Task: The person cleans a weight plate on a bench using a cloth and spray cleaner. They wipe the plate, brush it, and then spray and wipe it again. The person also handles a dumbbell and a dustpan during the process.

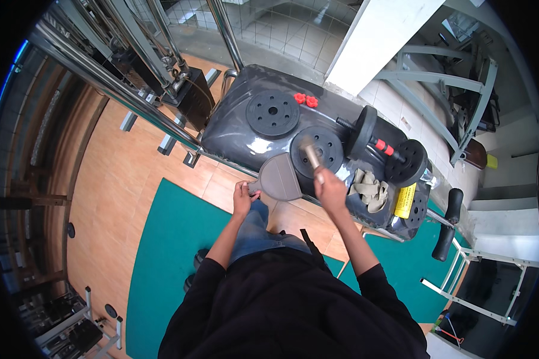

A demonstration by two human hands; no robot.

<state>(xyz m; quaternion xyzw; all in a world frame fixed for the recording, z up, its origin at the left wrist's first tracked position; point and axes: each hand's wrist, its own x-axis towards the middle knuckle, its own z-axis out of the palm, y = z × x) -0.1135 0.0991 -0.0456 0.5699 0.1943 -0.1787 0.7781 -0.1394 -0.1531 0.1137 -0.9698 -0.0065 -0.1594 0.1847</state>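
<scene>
My left hand (243,197) grips the handle of a grey-brown dustpan (278,178), whose wide edge sits close to the bench edge. In my right hand (330,190) is a small brush with a pale handle (313,158); its head is blurred over a black weight plate (328,139). Another black weight plate (273,112) lies flat on the black padded bench (227,121), with two red star-shaped nuts (305,99) beside it. Further right rests a dumbbell (382,146) with plates on its bar. A crumpled beige cloth (369,189) lies near my right forearm.
A yellow container (405,200) lies on the bench's right end, by another weight plate (416,210) and a clear plastic bottle (430,178). A cable machine with chrome posts (117,98) stands at left. Green mats (175,233) cover part of the floor. A white pillar (373,40) rises behind the bench.
</scene>
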